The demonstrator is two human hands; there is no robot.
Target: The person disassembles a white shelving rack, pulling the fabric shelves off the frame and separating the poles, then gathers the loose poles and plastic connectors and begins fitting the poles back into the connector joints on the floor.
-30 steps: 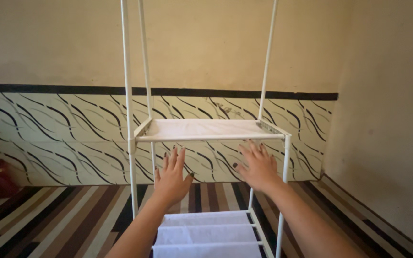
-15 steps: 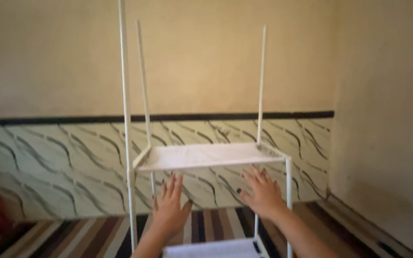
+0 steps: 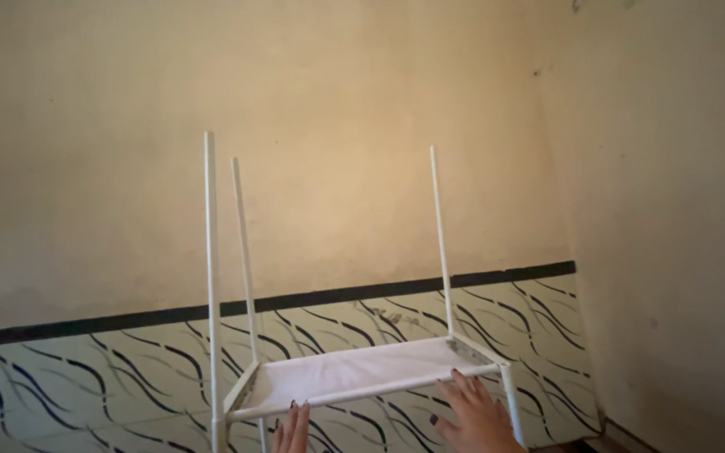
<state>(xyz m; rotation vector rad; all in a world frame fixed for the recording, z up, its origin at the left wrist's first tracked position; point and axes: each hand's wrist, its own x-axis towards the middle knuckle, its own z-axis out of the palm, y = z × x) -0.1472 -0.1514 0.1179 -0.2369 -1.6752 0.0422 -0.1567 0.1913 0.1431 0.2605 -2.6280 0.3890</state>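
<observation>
White metal makes up the tall thin-pole rack (image 3: 329,386), and one white cloth shelf (image 3: 354,369) shows, stretched flat between its rails. Three thin white poles (image 3: 210,252) stick straight up from the shelf's corners. Two bare hands are low at the shelf's front edge. The left hand (image 3: 294,429) has its fingers up, just under the front rail, holding nothing. The right hand (image 3: 473,415) is spread wide by the front right corner, holding nothing. Behind is one wall band of black wavy tiles (image 3: 86,382).
</observation>
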